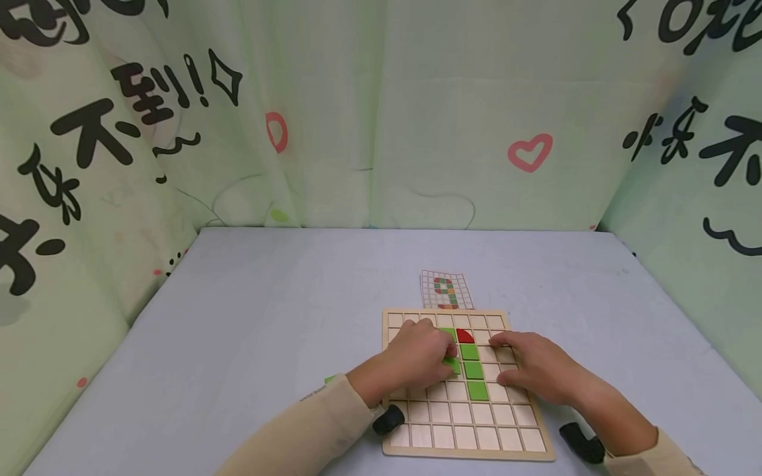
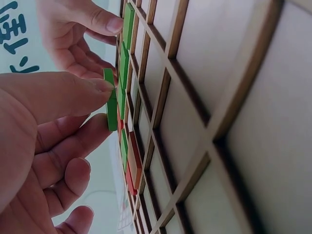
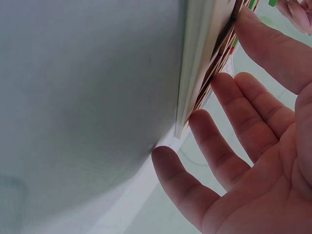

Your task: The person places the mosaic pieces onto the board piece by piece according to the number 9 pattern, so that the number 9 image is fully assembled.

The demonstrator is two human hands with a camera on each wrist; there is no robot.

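The left hand (image 1: pixel 417 354) pinches a green tile (image 2: pixel 111 105) between the thumb and a finger, while its other fingers are bent and free. In the left wrist view, this tile is held just above the gridded board (image 1: pixel 470 454). The right hand (image 1: pixel 538 367) is at the right side of the board; its fingers are relaxed, slightly bent, and have hold of nothing (whether every fingertip touches the wood, I cannot tell). On the board, a red tile (image 1: pixel 465 336) with a rounded corner lies directly behind a column of three green tiles (image 1: pixel 473 370). Beyond the far rim, a patterned card (image 1: pixel 448 289) lies on the table (image 1: pixel 268 317).
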